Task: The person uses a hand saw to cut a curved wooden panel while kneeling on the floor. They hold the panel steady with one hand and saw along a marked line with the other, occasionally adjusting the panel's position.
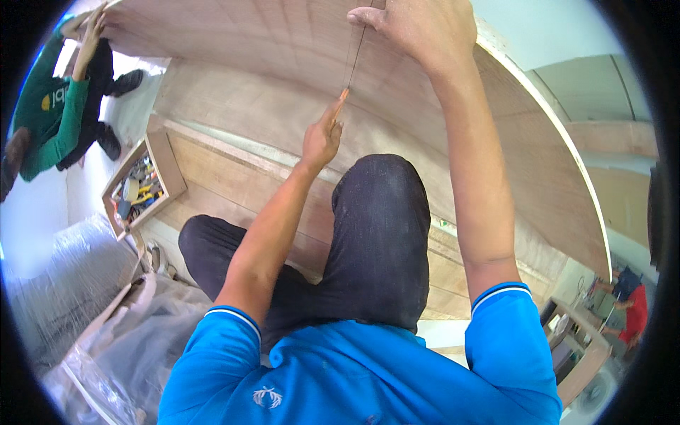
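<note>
Two hands work against a large plywood panel (283, 42) that rises in front of the person. The right hand (418, 28) is up at the top of the view, fingers curled closed and pressed to the board, pinning the upper end of a thin dark string (356, 53). The left hand (324, 134) sits lower, its thumb and fingertips pinched shut on a small orange pencil-like marker (344, 94) at the string's lower end. The string runs taut between the two hands, its long axis nearly vertical in the picture, leaning slightly from upper right down to lower left. The marker's tip points up and a little right, toward the upper hand, and lies touching the panel or just off it; which one cannot be told.

Below the hands the person's knee, in dark trousers (379, 234), is bent up close to the board. To the left an open wooden box of tools (142, 188) lies on the wood floor, and further left another person in a green sleeve (57, 120) holds the panel's far edge. Clear plastic sheeting (92, 312) is heaped at lower left.
</note>
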{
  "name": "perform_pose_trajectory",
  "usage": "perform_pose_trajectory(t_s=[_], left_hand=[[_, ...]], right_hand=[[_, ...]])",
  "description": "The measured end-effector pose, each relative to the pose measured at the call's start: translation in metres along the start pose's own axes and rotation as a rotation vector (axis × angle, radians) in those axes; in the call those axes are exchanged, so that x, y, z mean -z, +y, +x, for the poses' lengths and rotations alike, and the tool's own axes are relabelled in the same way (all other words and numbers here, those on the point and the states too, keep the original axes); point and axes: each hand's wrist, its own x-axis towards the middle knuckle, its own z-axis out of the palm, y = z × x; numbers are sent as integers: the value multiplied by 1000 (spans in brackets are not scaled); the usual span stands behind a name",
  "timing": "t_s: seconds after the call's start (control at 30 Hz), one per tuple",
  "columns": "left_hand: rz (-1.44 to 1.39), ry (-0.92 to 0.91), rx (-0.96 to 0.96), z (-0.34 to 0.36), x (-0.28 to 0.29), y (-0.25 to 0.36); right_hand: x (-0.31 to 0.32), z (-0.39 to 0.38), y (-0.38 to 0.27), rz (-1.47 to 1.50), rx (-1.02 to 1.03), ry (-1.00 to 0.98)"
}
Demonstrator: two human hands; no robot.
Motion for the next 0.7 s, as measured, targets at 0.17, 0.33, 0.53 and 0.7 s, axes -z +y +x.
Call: perform_pose_trajectory(t_s=[0.17,0.33,0.53,0.7], left_hand=[[-92,77,-66,-20,2,-47],[-83,-78,87,-77,53,14],[48,-145,100,-198,148,89],[217,-83,247,-60,54,7]], right_hand=[[-3,-1,-14,2,26,17],[-2,-2,-23,-69,-23,-70],[7,-7,-21,-83,-21,-16],[18,-4,-38,-40,-36,-51]])
